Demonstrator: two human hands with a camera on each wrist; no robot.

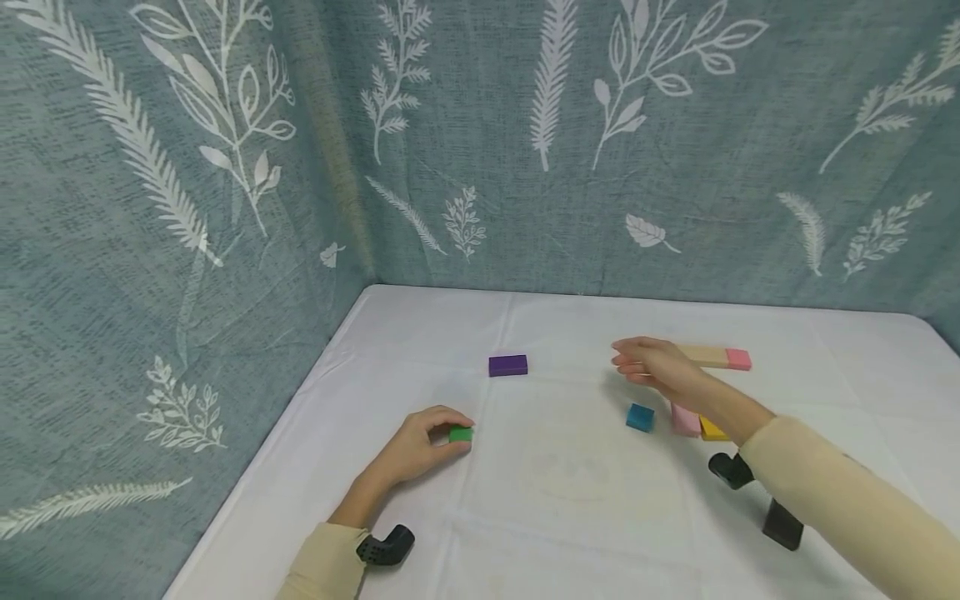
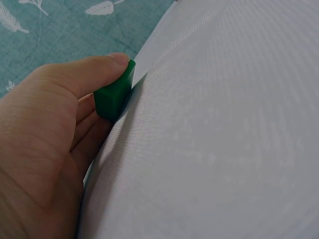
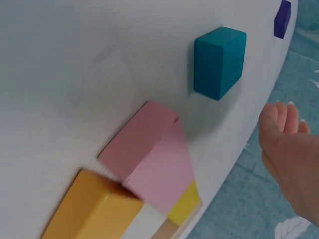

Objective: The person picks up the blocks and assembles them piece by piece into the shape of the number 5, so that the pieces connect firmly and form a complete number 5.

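Note:
My left hand pinches a small green block between thumb and fingers at the left of the white table. In the left wrist view the thumb lies along the top of the green block, which is close to the cloth. My right hand is held above the table with its fingers extended and nothing in its grasp. Nearest below it lies a teal-blue block. A pink block and a yellow-orange block lie side by side, partly hidden by the right forearm.
A purple block lies farther back, between the hands. Behind the right hand is a row of tan pieces ending in a coral-pink block. A leaf-patterned teal curtain hangs behind and left of the table.

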